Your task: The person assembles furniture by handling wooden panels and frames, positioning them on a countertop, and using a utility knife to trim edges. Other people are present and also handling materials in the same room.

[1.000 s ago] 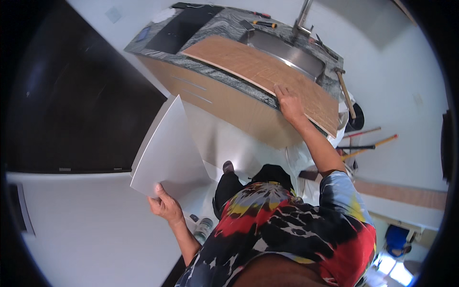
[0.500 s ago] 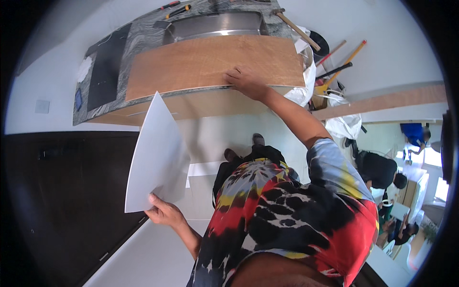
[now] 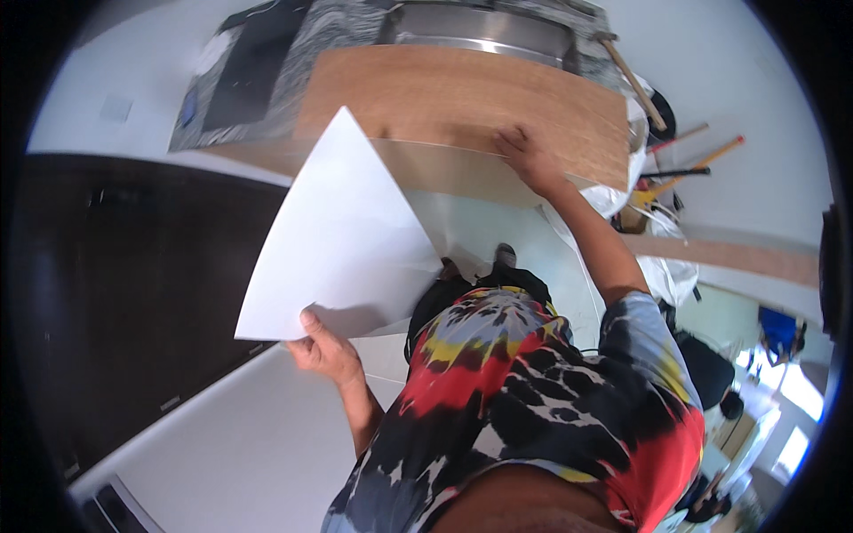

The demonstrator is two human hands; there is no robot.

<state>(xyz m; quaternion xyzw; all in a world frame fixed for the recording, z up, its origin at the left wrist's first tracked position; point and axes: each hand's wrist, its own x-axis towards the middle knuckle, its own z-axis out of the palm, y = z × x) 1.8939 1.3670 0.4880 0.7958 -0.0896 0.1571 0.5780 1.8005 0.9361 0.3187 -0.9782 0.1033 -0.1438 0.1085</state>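
Note:
My left hand (image 3: 329,351) pinches a thin white panel (image 3: 342,235) at its lower edge, with the thumb on the near face. The panel stands tilted, one corner pointing up in front of the counter. Over on the right, my right hand (image 3: 526,160) has its fingers bent over the front edge of a brown wooden board (image 3: 462,89). That board lies on the grey veined counter (image 3: 333,53), in front of the steel sink (image 3: 498,31). The underside of the board's edge at my right hand is hidden.
A hammer (image 3: 633,80) lies at the counter's right end. Beside it, white bags (image 3: 662,280) and long-handled tools (image 3: 684,178) stand against the wall. A dark panel (image 3: 133,293) fills the left, next to a white surface (image 3: 231,435). Other people (image 3: 711,373) are farther right.
The white panel has turned from a narrow slant to a broader face and moved rightward towards my body. My right hand stays at the board's edge. The whole view has shifted.

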